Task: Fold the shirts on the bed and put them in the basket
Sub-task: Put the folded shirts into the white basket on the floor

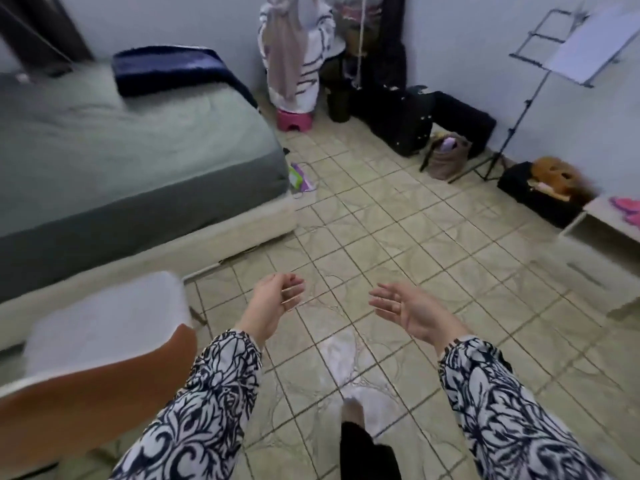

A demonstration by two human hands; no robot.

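The bed (138,161) with a grey-green sheet fills the left. On its visible part lie no loose shirts, only a dark blue folded blanket (169,69) at the far end. An orange-brown basket (86,393) stands at the lower left beside the bed, with white folded cloth (104,317) lying on top in it. My left hand (277,297) hangs over the tiled floor just right of the basket, fingers loosely curled, holding nothing. My right hand (405,311) is held palm up with its fingers relaxed, also empty.
A striped garment (294,57) hangs above a pink stool (294,121) at the far wall. Black bags (405,123), a brown bag (446,155) and a music stand (571,46) line the back right. A low white table (606,216) juts in at right. My socked foot (349,358) stands on the tiles.
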